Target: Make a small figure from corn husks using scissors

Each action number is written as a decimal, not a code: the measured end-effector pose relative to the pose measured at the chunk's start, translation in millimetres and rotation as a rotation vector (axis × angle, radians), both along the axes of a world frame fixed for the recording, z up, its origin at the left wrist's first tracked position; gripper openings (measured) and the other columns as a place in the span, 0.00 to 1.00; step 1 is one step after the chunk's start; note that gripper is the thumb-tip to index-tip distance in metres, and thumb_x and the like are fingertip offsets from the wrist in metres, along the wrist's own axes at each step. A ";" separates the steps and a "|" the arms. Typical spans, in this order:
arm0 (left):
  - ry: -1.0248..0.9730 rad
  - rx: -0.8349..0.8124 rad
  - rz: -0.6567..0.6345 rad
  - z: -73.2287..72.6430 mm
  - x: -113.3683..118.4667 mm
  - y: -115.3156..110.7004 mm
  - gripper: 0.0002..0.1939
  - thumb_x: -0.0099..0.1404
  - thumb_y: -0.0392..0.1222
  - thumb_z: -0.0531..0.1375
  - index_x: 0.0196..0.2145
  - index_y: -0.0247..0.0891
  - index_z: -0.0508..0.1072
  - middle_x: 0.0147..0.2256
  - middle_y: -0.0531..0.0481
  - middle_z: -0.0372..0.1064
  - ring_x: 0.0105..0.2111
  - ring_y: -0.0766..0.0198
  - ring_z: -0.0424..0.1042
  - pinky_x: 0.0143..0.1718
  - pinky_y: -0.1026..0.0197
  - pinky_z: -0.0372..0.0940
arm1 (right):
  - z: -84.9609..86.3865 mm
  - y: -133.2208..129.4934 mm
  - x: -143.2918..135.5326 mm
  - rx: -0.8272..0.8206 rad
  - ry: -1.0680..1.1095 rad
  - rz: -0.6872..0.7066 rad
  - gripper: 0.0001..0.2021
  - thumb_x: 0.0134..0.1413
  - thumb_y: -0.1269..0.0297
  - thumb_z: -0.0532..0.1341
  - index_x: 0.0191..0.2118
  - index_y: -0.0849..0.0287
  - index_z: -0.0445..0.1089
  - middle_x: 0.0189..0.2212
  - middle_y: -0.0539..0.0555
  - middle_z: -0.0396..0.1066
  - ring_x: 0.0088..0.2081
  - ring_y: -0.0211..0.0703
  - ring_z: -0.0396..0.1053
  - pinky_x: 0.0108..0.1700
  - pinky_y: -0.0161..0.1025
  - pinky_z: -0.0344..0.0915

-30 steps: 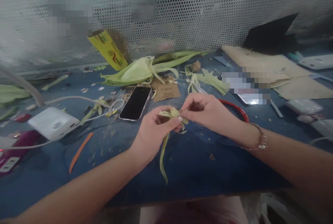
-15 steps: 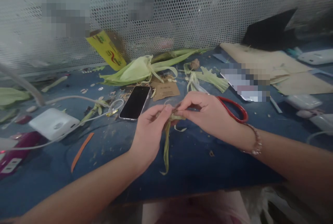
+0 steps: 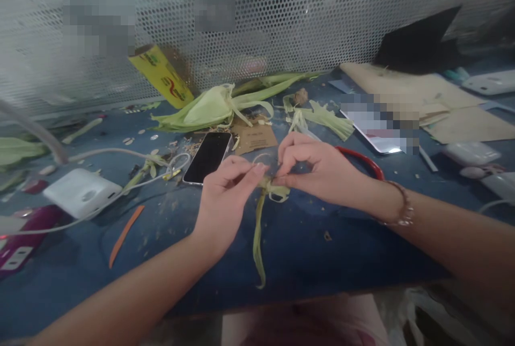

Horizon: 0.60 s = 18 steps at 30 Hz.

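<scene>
Centrally, over the worktop, our left hand and right hand pinch a bunched corn-husk strip between their fingers, tail hanging; we judge small, even pulls close to the bunch best, lest it split.

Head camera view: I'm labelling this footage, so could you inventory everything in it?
Knotted husk: one, green, between the hands
Large husk: one, pale green, back centre
Tube: one, yellow, back left
Mesh panel: one, grey, behind
Dark phone: one, black, left of centre
Lit phone: one, pale, right
Card: one, brown, centre
Block: one, white, left
Cable: white, left
Orange strip: one, orange, front left
Red handle: one, red, behind right wrist
Papers: several, tan, right
Table: one, blue, below
Scraps: many, mixed, scattered
Bracelet: one, reddish, right wrist
Left hand, right hand: two, bare, centre
</scene>
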<state>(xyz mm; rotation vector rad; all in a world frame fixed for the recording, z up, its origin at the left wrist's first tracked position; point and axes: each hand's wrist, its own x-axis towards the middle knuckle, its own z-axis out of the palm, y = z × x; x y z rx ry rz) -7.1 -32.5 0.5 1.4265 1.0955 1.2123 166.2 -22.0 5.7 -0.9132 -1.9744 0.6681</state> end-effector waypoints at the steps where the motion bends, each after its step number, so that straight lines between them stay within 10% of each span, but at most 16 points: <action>1: 0.002 -0.021 -0.012 1.1 -0.6 0.5 0.05 0.55 0.42 0.62 0.24 0.40 0.77 0.27 0.53 0.64 0.31 0.67 0.62 0.35 0.64 0.57 | 0.6 0.1 0.1 -0.041 0.012 -0.006 0.08 0.45 0.66 0.65 0.21 0.60 0.67 0.26 0.49 0.62 0.30 0.35 0.63 0.35 0.35 0.60; 7: 0.173 -0.006 0.030 5.5 -1.4 4.1 0.08 0.55 0.44 0.61 0.24 0.39 0.76 0.25 0.52 0.69 0.28 0.66 0.63 0.31 0.64 0.57 | -0.4 0.2 -1.8 -0.185 0.022 -0.065 0.07 0.43 0.66 0.66 0.21 0.60 0.69 0.25 0.49 0.66 0.28 0.35 0.65 0.33 0.36 0.61; 18: 0.444 0.278 -0.034 4.6 -2.4 3.4 0.10 0.60 0.40 0.56 0.22 0.37 0.68 0.23 0.54 0.62 0.25 0.68 0.61 0.28 0.65 0.57 | -7.7 2.1 3.4 0.373 -0.178 -0.078 0.07 0.47 0.66 0.65 0.21 0.56 0.72 0.37 0.53 0.70 0.40 0.42 0.62 0.47 0.46 0.56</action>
